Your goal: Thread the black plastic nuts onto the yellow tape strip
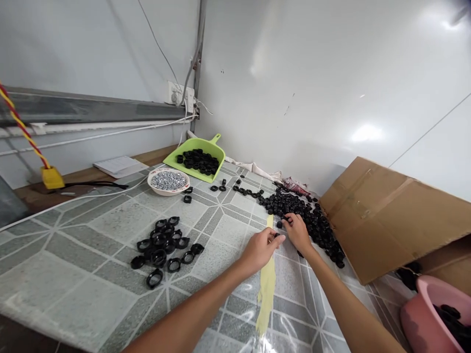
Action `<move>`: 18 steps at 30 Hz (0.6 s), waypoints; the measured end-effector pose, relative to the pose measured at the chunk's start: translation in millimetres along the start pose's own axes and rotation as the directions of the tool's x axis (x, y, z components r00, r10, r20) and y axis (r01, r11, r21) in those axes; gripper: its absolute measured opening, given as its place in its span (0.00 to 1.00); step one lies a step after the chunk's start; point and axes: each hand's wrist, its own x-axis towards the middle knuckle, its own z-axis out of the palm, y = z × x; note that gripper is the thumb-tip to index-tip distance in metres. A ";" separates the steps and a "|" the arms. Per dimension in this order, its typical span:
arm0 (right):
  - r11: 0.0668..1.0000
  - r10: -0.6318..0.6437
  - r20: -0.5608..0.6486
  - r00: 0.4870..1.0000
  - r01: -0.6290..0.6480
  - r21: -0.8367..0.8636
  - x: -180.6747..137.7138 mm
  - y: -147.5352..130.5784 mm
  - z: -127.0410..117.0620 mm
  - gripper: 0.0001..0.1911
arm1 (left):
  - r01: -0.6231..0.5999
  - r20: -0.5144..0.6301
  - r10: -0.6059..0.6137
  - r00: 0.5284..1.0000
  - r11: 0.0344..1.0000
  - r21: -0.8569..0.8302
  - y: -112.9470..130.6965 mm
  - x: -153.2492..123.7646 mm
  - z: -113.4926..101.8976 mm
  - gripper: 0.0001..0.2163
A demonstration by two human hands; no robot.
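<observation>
1. Right now, a small black part is at the tips of the left hand, above the patterned tablecloth. The thumb and pointer finger pinch it, and they hide most of it.
2. This part looks light and hard, maybe plastic. It likely won't bend or break easily, but its shiny skin could be a bit slippery. The best place to hold it is probably by its sides, with a thumb and one finger.
3. The right hand is just beside the left one. Its fingers are curled close together, with something dark at the tips. It is too small to tell whether they are pinching it. One loose black piece sits just beside those fingertips.
4. Behind and to the right is a big heap of black parts. A cardboard box leans near it.
5. Under the left hand, a yellow strip runs along the cloth.
6. Over to the left is a bunch of black rings. They look stiff too, with holes in the middle.
7. Farther back are a white bowl of silver bits and a green dustpan holding more black pieces.
8. A pink tub stands at the far right.
</observation>
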 end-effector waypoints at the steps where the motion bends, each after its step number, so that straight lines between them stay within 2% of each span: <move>1: 1.000 0.007 -0.022 1.000 -0.007 0.025 -3.9 -2.6 -4.1 0.14 | 0.004 0.001 -0.004 1.000 1.000 0.011 2.1 -1.0 -1.1 0.18; 3: 0.997 0.025 -0.062 0.998 -0.020 0.081 -19.0 -9.3 -14.7 0.17 | -0.005 -0.004 0.005 1.000 1.000 0.015 5.7 -3.2 -3.3 0.19; 5: 0.974 0.062 -0.040 0.997 -0.052 0.222 -42.6 -16.6 -26.5 0.19 | -0.033 0.008 0.033 0.999 0.999 -0.025 7.9 -5.2 -4.5 0.20; 7: 0.881 0.106 0.072 0.992 -0.127 0.456 -69.3 -22.5 -35.8 0.20 | -0.050 0.043 0.054 0.998 0.995 -0.081 9.1 -6.5 -4.2 0.19; 9: 0.779 0.128 0.149 0.980 -0.193 0.596 -92.1 -25.8 -39.9 0.21 | -0.051 0.085 0.063 0.994 0.990 -0.128 9.7 -7.4 -2.7 0.16; 13: 0.711 0.124 0.186 0.975 -0.218 0.668 -111.4 -24.9 -35.1 0.22 | -0.024 0.154 0.048 0.987 0.988 -0.155 11.5 -9.7 1.5 0.14; 18: 0.645 0.109 0.255 0.961 -0.263 0.718 -111.7 -15.9 -28.7 0.21 | -0.001 0.206 0.012 0.978 0.999 -0.053 16.7 -11.5 4.8 0.14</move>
